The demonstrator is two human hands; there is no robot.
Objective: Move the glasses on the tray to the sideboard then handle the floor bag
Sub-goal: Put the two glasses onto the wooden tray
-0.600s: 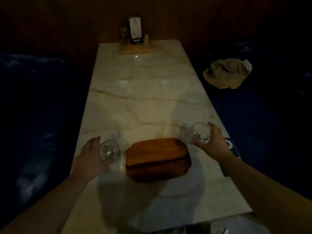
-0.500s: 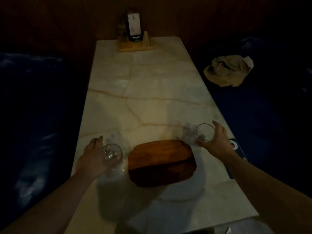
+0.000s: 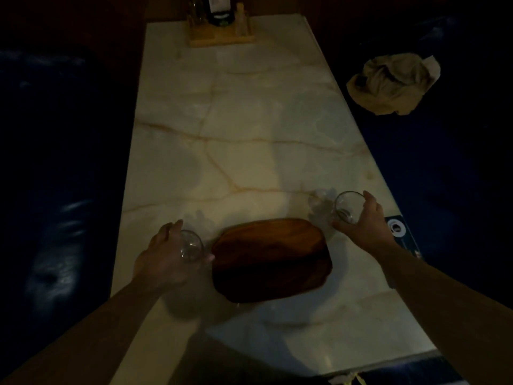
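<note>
A brown wooden tray [image 3: 270, 259] lies on the pale marble table [image 3: 249, 134], near its front end, with nothing on it. My left hand [image 3: 163, 259] is wrapped around a clear glass [image 3: 191, 245] just left of the tray. My right hand [image 3: 366, 223] grips a second clear glass [image 3: 348, 205] to the right of the tray, close to the table's right edge. Both glasses look empty. Whether they rest on the table or hang just above it I cannot tell in the dim light.
A wooden condiment holder [image 3: 220, 31] with a bottle stands at the table's far end. Dark blue seats [image 3: 55, 190] flank both long sides. A crumpled beige bag or cloth [image 3: 394, 84] lies on the right seat. A dark card [image 3: 399, 232] sits at the right edge.
The view has tilted down a little, so the table's far end sits higher in the frame. Both hands keep their hold on the glasses beside the tray.
</note>
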